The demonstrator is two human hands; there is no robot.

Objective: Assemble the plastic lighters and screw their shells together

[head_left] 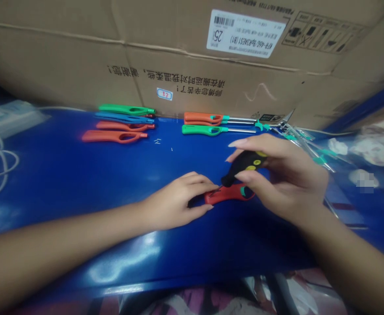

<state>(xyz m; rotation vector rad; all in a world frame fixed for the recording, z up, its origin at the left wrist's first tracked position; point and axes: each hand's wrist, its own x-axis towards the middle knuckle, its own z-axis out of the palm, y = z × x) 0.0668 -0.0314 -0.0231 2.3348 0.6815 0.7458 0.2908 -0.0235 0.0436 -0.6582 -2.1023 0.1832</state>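
Observation:
A red lighter body (228,194) lies on the blue table in front of me, with a teal trigger near its right end. My left hand (182,199) grips its left end between thumb and fingers. My right hand (287,175) is closed around a screwdriver (241,167) with a black and yellow handle. The screwdriver is tilted, and its tip points down at the lighter body's left part, close to my left fingertips. Whether the tip sits in a screw I cannot tell.
Several lighter shells (120,127) in green, blue and red lie at the back left, near tiny metal pins (157,141). Two assembled lighters (205,118) lie behind. Metal tubes with teal parts (310,146) pile up at right. A cardboard box (80,57) walls the back; white cable (1,153) coils left.

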